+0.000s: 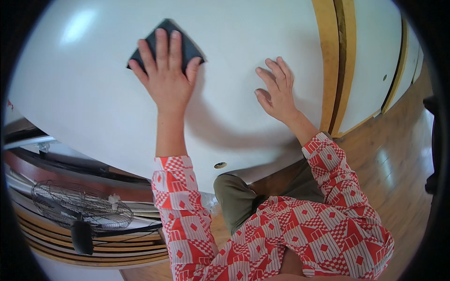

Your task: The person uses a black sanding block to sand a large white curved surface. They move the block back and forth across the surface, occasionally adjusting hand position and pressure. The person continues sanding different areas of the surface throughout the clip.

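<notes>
A large white panel (232, 105) with a small round hole near its lower edge fills the space before me. On its upper left part lies a dark square sheet (167, 26), perhaps sandpaper or cloth, turned corner-up. My left hand (168, 70) presses flat on this sheet with fingers spread and the thumb over its right corner. To the right, my right hand (277, 89) rests its bent, parted fingers on or just over the white surface and holds nothing.
At the right, yellow-brown edges (328, 70) border the panel, and more white panels (372, 66) stand beyond. Wooden flooring (379, 161) runs along the lower right. A black wire-caged fan (82, 207) is at the lower left, over stacked boards (130, 246).
</notes>
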The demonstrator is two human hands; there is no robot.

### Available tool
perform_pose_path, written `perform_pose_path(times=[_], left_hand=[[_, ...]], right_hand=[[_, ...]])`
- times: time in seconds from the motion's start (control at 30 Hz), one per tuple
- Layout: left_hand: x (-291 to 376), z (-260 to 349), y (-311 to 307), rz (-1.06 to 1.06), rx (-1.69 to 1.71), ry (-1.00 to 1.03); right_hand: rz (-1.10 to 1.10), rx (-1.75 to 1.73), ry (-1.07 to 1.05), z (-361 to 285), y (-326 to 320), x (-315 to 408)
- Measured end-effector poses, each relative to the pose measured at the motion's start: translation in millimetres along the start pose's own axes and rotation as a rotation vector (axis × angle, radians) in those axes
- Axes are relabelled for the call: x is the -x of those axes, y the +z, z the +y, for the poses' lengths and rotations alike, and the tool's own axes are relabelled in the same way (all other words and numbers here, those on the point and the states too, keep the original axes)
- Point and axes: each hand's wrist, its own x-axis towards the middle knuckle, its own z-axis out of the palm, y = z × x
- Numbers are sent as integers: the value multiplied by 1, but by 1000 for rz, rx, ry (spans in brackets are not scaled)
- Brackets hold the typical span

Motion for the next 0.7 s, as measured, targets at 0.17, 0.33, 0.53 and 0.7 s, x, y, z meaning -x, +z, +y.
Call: perform_pose_path(times=[0.17,0.33,0.53,0.7], left_hand=[[38,35,10,-207,71,74],[128,68,4,-322,42,242],[49,20,-3,-209,-23,23],[-51,17,-8,-23,-79,121]], right_hand=[[-13,17,51,1,3,-14],[-130,24,19,0,8,0],[-253,40,65,3,8,15],[-248,33,22,0,12,5]])
